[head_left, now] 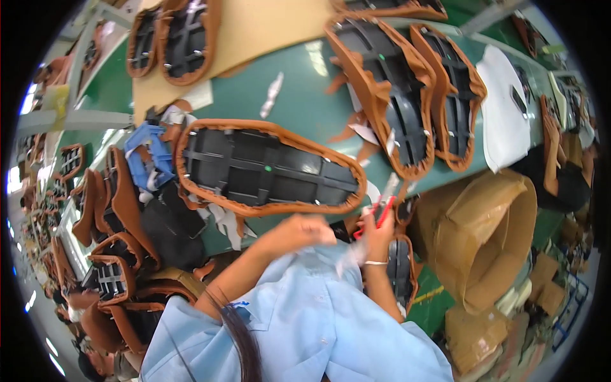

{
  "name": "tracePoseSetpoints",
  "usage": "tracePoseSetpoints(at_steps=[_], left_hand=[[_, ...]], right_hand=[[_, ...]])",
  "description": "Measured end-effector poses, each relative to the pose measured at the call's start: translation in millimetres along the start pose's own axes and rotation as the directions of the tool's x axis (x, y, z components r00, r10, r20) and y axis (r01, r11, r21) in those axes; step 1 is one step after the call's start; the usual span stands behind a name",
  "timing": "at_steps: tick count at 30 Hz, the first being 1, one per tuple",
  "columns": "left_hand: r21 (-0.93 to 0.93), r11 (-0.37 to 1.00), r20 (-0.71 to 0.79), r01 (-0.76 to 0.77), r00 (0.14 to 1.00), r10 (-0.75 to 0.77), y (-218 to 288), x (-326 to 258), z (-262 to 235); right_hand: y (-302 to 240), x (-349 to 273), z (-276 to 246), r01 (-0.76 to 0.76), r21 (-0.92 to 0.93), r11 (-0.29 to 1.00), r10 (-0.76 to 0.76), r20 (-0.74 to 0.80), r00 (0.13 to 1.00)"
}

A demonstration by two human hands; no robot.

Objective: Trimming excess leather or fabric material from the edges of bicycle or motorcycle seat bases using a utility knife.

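Note:
My right hand (379, 234) is closed round red-handled scissors (384, 209), whose blades point away from me over the table edge. My left hand (299, 232) is curled and partly blurred in front of my shirt; what its fingers hold, if anything, is hidden. Just beyond it lies a long brown-covered seat pad (267, 167), black ribbed underside up, with its brown cover folded over the rim all round. A pale blurred scrap (352, 258) shows below and between my hands.
More brown-covered pads (388, 89) lie at the far right of the green table (248, 102), others at the far left and stacked beside me. A blue plastic holder (150, 156) stands left of the pad. A large cardboard box (471, 235) is at right; a person (554, 165) sits beyond.

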State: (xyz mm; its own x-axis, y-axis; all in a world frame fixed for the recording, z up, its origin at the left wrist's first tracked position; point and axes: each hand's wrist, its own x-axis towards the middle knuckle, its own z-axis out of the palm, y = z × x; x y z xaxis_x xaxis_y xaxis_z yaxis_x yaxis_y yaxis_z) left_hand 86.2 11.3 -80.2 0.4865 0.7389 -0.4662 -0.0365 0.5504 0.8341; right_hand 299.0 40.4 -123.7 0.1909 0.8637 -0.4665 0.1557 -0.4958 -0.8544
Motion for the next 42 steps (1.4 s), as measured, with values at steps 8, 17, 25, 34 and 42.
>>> tracePoseSetpoints(at_steps=[8, 17, 25, 34, 42], left_hand=[[-0.579, 0.604, -0.808, -0.547, 0.480, -0.341, -51.9, -49.7, -48.8], [-0.462, 0.403, -0.854, -0.790, 0.519, 0.038, 19.4, -73.4, -110.0], [0.088, 0.666, -0.996, -0.740, -0.044, 0.083, 83.3, -46.2, -284.5], [0.256, 0.523, -0.884, -0.813, -0.416, -0.214, 80.5, -135.8, -590.4], [0.384, 0.724, -0.898, -0.573, -0.047, 0.438, 86.4, -24.9, -551.7]], right_hand=[[24.9, 77.2, 2.3, 0.112, -0.074, 0.991, -0.088, 0.272, 0.958], [-66.3, 25.0, 50.6, 0.110, 0.156, 0.982, -0.154, 0.312, 0.937], [-149.0, 39.3, 259.0, 0.153, 0.205, 0.967, -0.251, 0.648, 0.719], [-145.9, 140.3, 309.7, 0.361, 0.002, 0.933, -0.313, 0.504, 0.805], [-171.4, 226.7, 424.1, 0.309, 0.247, 0.919, -0.394, 0.503, 0.769]])
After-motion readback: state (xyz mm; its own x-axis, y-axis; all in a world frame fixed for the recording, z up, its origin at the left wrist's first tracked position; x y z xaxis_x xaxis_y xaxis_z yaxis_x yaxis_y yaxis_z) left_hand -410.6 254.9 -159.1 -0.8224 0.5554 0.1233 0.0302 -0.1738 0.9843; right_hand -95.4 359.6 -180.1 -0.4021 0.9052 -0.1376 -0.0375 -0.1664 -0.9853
